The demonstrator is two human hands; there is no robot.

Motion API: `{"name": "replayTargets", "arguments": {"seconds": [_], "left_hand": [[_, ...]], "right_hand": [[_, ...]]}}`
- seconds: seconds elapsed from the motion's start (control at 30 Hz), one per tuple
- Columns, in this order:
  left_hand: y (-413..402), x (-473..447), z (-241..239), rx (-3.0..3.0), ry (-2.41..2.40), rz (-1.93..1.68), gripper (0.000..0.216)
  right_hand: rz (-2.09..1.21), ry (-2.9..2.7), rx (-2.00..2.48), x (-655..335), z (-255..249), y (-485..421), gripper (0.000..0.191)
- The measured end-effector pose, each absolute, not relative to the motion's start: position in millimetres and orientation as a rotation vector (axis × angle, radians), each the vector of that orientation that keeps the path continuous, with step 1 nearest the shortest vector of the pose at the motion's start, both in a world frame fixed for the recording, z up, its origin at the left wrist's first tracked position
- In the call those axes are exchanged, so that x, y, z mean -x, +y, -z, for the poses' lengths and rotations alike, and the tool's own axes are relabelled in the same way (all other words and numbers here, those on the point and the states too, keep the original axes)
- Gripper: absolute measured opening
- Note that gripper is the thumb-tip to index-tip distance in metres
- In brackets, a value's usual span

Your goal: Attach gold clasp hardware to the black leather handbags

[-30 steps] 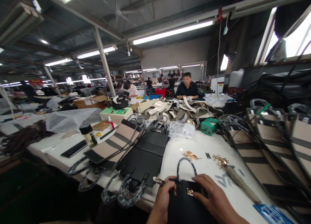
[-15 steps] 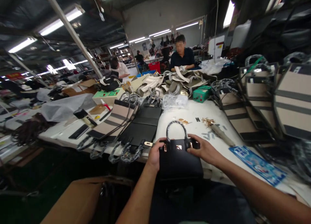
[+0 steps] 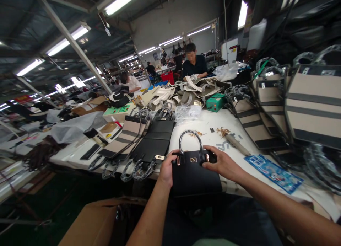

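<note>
A small black handbag (image 3: 197, 178) with gold-coloured hardware stands upright at the table's front edge, close to my body. Its arched handle (image 3: 190, 133) is wrapped in clear plastic. My left hand (image 3: 167, 169) grips the bag's upper left corner, fingers behind and thumb in front. At that corner a strap end with a pale metal plate (image 3: 160, 157) sticks out to the left. My right hand (image 3: 221, 163) pinches the upper right corner beside the gold fitting. The bag's back and the fingertips behind it are hidden.
Black and beige bag panels (image 3: 153, 135) lie left; more striped panels (image 3: 314, 100) stack at right. Small gold fittings (image 3: 223, 132), a blue packet (image 3: 273, 172) and a green box (image 3: 215, 102) are on the white table. A cardboard box (image 3: 90, 221) stands below left. A person (image 3: 195, 63) sits opposite.
The camera view has shifted slightly, so the right-hand stacks appear further left. Both hands keep their hold on the handbag, which looks almost unmoved.
</note>
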State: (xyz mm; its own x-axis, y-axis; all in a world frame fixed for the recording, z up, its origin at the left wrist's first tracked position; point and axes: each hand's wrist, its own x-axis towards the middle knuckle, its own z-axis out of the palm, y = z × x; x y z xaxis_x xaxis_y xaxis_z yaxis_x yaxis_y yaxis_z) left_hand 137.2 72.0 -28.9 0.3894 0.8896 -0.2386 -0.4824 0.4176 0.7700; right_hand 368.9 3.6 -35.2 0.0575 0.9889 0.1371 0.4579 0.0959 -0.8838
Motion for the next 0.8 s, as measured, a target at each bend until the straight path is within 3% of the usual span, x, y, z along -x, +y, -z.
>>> {"name": "replayTargets", "arguments": {"seconds": [0.37,0.63,0.8], "left_hand": [[75,-143,35,-0.618,0.826,-0.985,0.031],[99,-132,52,-0.758,0.985,-1.027,0.033],[104,-121,67,-1.092,1.250,-1.053,0.023]], "right_hand": [[-0.258,-1.569,1.516,-360,46,10,0.057],[-0.376,-1.581,1.498,-345,74,28,0.049],[-0.360,-1.576,1.583,-337,99,43,0.042]]}}
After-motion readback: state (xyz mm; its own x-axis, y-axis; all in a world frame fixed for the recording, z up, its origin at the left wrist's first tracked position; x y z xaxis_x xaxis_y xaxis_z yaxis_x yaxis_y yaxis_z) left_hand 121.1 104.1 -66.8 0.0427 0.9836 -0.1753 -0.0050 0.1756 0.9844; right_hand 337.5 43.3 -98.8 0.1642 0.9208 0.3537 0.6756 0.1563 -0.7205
